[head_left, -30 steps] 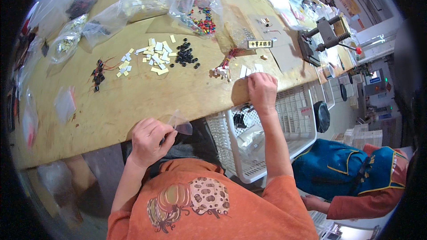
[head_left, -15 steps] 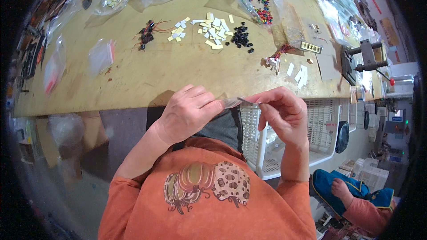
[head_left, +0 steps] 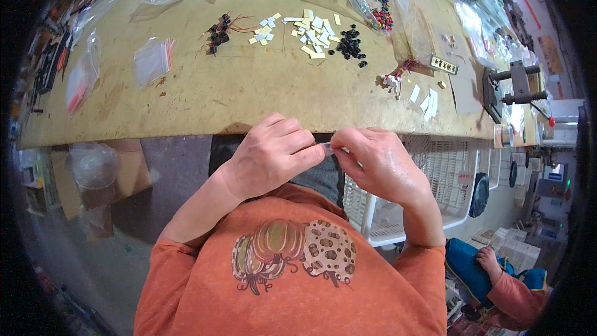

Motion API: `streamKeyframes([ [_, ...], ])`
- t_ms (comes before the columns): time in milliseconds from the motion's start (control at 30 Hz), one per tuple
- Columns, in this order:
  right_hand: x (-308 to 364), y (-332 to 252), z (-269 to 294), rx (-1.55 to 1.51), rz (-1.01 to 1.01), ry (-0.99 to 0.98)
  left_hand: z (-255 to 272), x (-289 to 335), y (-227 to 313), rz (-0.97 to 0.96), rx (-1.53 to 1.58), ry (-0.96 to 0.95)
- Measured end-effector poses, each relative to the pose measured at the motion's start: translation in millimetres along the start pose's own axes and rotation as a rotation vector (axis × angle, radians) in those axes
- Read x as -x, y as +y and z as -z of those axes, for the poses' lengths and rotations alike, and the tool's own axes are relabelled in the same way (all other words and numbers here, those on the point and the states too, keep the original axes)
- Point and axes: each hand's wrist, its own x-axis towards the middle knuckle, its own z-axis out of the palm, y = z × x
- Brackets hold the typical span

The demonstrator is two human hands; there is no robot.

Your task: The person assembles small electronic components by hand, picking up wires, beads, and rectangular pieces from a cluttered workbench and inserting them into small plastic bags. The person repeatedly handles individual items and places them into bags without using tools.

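Observation:
My left hand [head_left: 273, 152] and my right hand [head_left: 379, 165] meet over the front edge of the table. Their thumbs and forefingers pinch a small piece of clear plastic [head_left: 328, 149] between them. Most of it is hidden by the fingers, so I cannot tell whether it is a bag. On the tabletop [head_left: 249, 99] beyond lie a pile of pale yellow and white rectangular pieces [head_left: 314, 34], small black round parts [head_left: 351, 46] and black parts with red wires [head_left: 219, 34]. White connectors with dark red wires [head_left: 395, 79] lie farther right, beside white strips [head_left: 429, 104].
Flat clear bags with red edges [head_left: 153, 62] lie at the left. A clamp-like metal tool [head_left: 519, 84] stands at the table's right end. Below the edge is a white plastic basket [head_left: 379, 224]. Another person's hand [head_left: 488, 259] rests on blue cloth at lower right.
My right hand has moved left and turned over, closing in on my left hand. The thin dark strip seen in its fingers before is now hidden. The view has shifted slightly.

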Motion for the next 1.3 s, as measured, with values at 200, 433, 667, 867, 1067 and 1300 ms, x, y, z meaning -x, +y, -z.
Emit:
streamKeyframes([
  [200,1,4,-11,-0.207,-0.061,0.052,-4,3,-3,0.088,0.090,0.036],
  [433,2,8,-15,-0.247,-0.076,-0.056,-3,2,-1,0.103,0.239,0.020],
  [667,-1,6,-18,-0.157,-0.070,-0.008,-1,0,-10,0.131,0.206,-0.002],
  [867,4,15,-23,-0.093,0.015,0.003,-4,1,-9,0.079,0.248,-0.047],
  [1067,11,13,-28,0.055,0.094,0.149,-6,-2,-4,0.063,0.228,-0.120],
  [1300,12,25,-35,-0.189,0.036,-0.313,-9,0,-4,0.143,0.349,-0.132],
])
